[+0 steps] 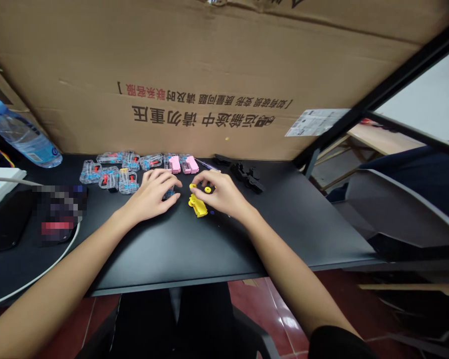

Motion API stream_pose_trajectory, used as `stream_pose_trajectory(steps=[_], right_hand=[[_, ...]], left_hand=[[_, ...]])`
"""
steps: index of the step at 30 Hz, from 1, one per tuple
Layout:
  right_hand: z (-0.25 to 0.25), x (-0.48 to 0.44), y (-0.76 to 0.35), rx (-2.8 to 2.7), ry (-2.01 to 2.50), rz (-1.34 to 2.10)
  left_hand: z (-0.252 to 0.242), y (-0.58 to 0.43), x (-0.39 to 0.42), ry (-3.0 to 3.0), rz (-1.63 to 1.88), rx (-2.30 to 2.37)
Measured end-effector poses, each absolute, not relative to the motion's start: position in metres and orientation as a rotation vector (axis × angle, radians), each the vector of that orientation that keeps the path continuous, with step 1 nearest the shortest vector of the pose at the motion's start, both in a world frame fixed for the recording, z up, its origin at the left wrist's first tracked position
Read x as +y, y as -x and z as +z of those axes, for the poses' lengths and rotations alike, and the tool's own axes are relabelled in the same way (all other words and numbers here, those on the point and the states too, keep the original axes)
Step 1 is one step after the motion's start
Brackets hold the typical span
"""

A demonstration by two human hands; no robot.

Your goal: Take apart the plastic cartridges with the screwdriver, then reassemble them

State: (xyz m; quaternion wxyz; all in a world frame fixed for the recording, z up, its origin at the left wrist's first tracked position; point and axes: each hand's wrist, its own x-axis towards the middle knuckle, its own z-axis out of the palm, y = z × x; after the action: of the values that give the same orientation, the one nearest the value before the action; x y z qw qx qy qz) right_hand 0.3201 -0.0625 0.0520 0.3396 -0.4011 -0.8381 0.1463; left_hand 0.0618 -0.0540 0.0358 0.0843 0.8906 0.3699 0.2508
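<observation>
My left hand (pixel 151 194) rests low over the black table, its thumb and fingers apart. Partly hidden beneath it is a small clear and blue plastic piece (pixel 168 193); I cannot tell whether the hand touches it. My right hand (pixel 224 193) is closed, thumb and forefinger pinching a small round yellow piece (pixel 192 186). Just below those fingertips lies a yellow plastic toy part (pixel 198 206). Beside the right fingers is a small yellow ring (pixel 208 190), flat on the table.
Clear plastic pieces with blue and red insides (pixel 108 178) and pink-topped ones (pixel 190 164) line the back. Black parts (pixel 246 177) and a pen (pixel 208 165) lie right. A water bottle (pixel 26 137), white cable (pixel 73 239) and power strip (pixel 2 187) are left; cardboard (pixel 209 60) stands behind.
</observation>
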Motion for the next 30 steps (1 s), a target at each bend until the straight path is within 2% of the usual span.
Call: stream_pose_trajectory(steps=[6,11,18,24,30], right_hand=[[0.042,-0.075,-0.3,-2.507,1.047,0.331],[0.051,-0.072,-0.305,-2.476,1.091,0.402],[0.072,-0.074,-0.32,-2.352,1.577,0.501],[0.069,-0.075,-0.319,-2.519,1.523,0.567],[0.065,-0.071,-0.32,-2.439,1.487,0.539]], left_hand=[[0.033,-0.061,-0.053,-2.666,0.735,1.061],[0.034,-0.061,-0.052,-2.641,0.723,1.051],[0.033,-0.066,-0.058,-2.633,0.715,1.005],[0.023,-0.073,-0.06,-2.652,0.665,0.978],[0.024,-0.075,-0.061,-2.665,0.689,0.955]])
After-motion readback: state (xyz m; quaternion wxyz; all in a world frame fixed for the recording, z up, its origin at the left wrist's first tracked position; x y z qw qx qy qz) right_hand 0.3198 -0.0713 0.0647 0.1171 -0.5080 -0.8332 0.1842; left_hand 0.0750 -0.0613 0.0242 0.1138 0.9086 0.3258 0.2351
